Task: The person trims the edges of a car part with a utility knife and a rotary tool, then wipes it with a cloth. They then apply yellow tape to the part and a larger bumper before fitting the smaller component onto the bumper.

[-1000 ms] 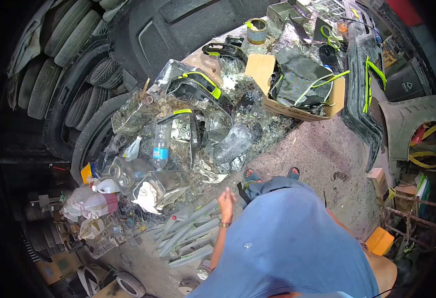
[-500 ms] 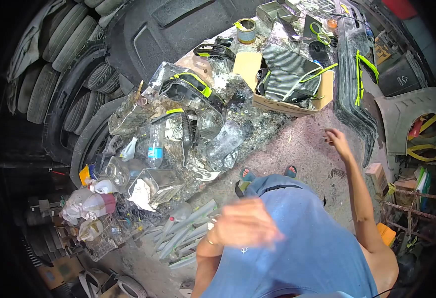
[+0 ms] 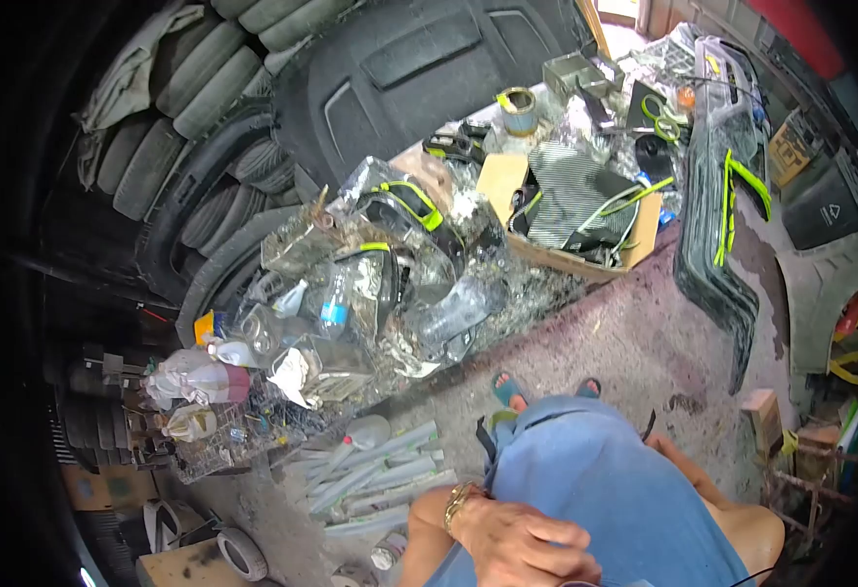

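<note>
My left hand [image 3: 527, 544], with a bracelet at the wrist, is up against the chest of the blue garment [image 3: 585, 479]. Its fingers are curled closed, and whatever may lie inside them is hidden. At my right side, my right hand [image 3: 658, 447] is at the waist beside a dark strap [image 3: 650, 425]. The garment's edge hides most of its fingers, so its grip does not show.
Ahead stands a cluttered bench with a cardboard box [image 3: 571, 262] of patterned sheet, a tin can [image 3: 518, 112], a plastic bottle [image 3: 335, 298] and green-handled scissors [image 3: 660, 119]. Long strips [image 3: 380, 470] lie on the floor to the left. A black bumper [image 3: 712, 264] stands right.
My left hand has come down and back against my chest. My right hand has drawn in from the outstretched position to my waist. The view has tilted, shifting the bench.
</note>
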`<action>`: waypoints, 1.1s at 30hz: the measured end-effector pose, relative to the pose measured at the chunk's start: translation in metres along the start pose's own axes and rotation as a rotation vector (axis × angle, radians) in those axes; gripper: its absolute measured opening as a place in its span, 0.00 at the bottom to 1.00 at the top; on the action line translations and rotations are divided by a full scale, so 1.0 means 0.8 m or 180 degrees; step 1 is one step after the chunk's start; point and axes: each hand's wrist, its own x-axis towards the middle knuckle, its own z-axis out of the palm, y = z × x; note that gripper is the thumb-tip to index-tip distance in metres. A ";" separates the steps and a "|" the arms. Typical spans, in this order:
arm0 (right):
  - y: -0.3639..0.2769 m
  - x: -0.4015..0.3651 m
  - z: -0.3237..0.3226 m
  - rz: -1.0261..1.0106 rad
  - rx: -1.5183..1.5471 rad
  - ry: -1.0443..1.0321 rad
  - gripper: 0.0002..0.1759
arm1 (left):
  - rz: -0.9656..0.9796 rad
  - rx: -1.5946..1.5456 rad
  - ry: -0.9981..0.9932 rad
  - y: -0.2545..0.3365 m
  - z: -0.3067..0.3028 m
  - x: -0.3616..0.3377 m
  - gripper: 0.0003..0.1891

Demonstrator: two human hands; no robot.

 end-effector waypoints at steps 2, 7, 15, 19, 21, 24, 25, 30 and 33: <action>-0.140 -0.108 -0.027 0.1234 0.0557 0.0554 0.12 | -0.0576 0.1173 -0.0308 -0.010 -0.005 -0.001 0.03; -0.177 -0.079 -0.105 0.0228 0.0887 0.1121 0.08 | -0.2516 0.2363 0.1202 -0.059 0.021 -0.069 0.06; -0.673 -0.425 -0.253 -0.4200 0.0480 0.3282 0.03 | -0.0124 0.4352 0.2306 0.014 0.037 0.029 0.07; -0.708 -0.618 -0.206 -0.5701 0.0364 0.3225 0.18 | 0.1287 0.4922 0.0798 0.028 0.061 0.136 0.11; -0.705 -0.655 -0.192 -0.6383 0.0488 0.2481 0.33 | 0.1260 0.5026 0.0550 0.039 0.065 0.147 0.13; -0.681 -0.635 -0.230 -0.7827 -0.0290 0.2119 0.12 | 0.1238 0.5024 0.0250 0.047 0.064 0.154 0.15; -0.655 -0.643 -0.227 -0.7842 -0.0273 0.2105 0.12 | 0.1256 0.4915 0.0246 0.050 0.064 0.154 0.15; -0.670 -0.650 -0.192 -0.6686 0.0203 0.2694 0.11 | 0.1094 0.5178 0.0111 0.070 0.059 0.158 0.13; -0.697 -0.641 -0.181 -0.6758 0.0365 0.2296 0.10 | 0.1139 0.5131 0.0177 0.078 0.053 0.157 0.11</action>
